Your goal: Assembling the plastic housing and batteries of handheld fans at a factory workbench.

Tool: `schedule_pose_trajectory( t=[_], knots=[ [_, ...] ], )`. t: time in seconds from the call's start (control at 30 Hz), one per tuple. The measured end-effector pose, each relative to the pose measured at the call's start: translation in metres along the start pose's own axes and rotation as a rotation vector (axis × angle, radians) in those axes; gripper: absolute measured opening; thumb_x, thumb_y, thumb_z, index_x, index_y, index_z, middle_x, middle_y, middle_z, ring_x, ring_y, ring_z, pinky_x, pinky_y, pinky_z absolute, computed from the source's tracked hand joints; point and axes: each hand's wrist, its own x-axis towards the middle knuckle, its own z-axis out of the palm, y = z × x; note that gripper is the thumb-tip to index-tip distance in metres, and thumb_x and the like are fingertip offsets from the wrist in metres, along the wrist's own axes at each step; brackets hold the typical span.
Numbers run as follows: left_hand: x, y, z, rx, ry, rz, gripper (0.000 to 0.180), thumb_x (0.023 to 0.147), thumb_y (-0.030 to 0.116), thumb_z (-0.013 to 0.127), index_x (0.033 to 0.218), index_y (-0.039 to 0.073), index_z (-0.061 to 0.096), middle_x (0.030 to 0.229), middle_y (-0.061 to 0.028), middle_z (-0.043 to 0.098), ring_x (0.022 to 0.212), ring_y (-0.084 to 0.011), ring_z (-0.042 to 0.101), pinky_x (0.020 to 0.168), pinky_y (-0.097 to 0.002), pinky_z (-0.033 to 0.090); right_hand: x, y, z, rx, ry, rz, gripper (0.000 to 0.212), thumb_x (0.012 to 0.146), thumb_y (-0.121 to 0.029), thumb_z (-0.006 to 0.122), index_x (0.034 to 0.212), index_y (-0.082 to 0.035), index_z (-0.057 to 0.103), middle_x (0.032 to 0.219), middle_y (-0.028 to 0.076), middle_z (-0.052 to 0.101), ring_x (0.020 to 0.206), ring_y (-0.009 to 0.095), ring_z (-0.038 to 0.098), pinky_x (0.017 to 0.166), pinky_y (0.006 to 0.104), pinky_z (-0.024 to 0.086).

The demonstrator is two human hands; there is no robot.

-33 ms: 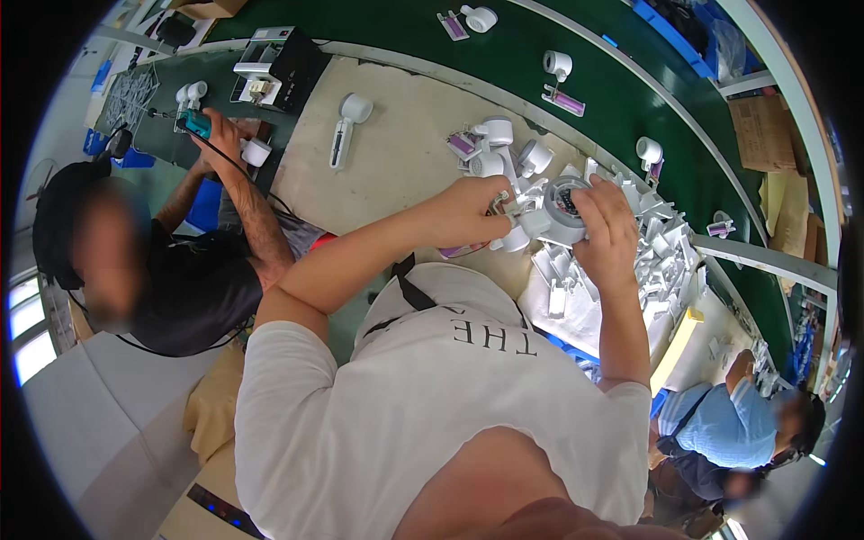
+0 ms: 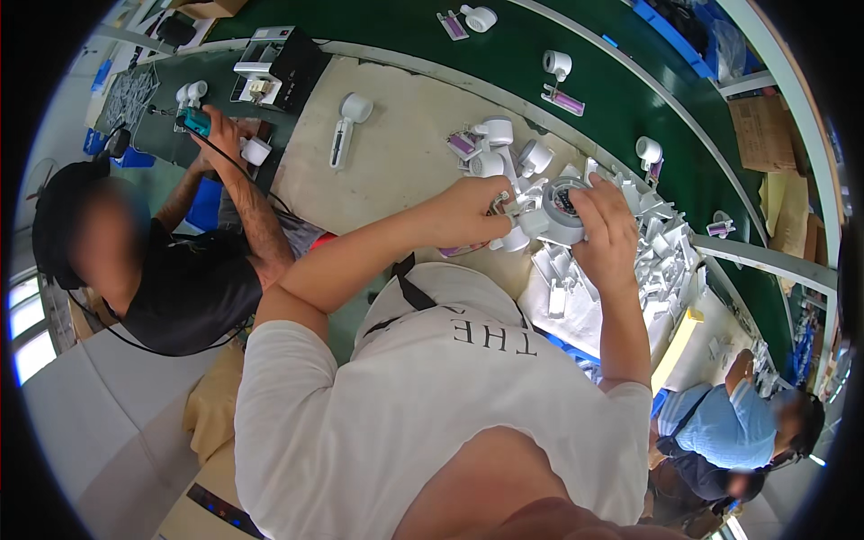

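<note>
My left hand [image 2: 472, 213] is closed, pinching a white plastic part whose shape its fingers mostly hide. A purple piece [image 2: 457, 250] shows below that hand. My right hand [image 2: 609, 232] is curled round the rim of a round white plastic housing [image 2: 564, 212] with a dark inside, turned upward. The housing sits close to the left hand's fingertips; whether the two parts are joined I cannot tell. Behind my hands, several white round-headed units [image 2: 493, 131] lie grouped, some with purple pieces on them. To the right spreads a heap of white plastic shells [image 2: 664, 247].
One round-headed unit [image 2: 355, 110] lies apart on the beige tabletop [image 2: 396, 144]. More units with purple pieces rest on the green belt [image 2: 621, 99] beyond. At left, a co-worker grips a teal power screwdriver [image 2: 194, 122] beside a black machine [image 2: 281, 70]. Another person [image 2: 724, 423] is at right.
</note>
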Motion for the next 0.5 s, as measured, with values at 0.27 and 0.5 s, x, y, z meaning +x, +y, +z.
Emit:
schedule_pose_trajectory(
  t=[0.27,0.5],
  knots=[
    [0.012,-0.01,0.006,0.54,-0.027,0.105,0.029,0.07,0.015,0.053,0.092,-0.004,0.048,0.072,-0.021,0.057,0.068,-0.0352,0.057,0.062,-0.0405,0.044,0.005,0.017,-0.012,0.893,-0.683,0.46,0.059,0.069,-0.01,0.067,0.123,-0.008,0.045,0.113,0.012,0.046,0.108,0.026,0.043,0.09,0.0322,0.035],
    [0.01,-0.03,0.015,0.532,-0.262,-0.072,0.032,0.073,0.017,0.052,0.095,-0.005,0.045,0.074,-0.02,0.057,0.07,-0.0341,0.057,0.063,-0.0408,0.043,-0.027,0.022,0.026,1.058,-0.871,0.476,0.06,0.071,-0.017,0.063,0.127,-0.022,0.042,0.118,0.009,0.041,0.105,0.023,0.044,0.084,0.0293,0.039]
  ],
)
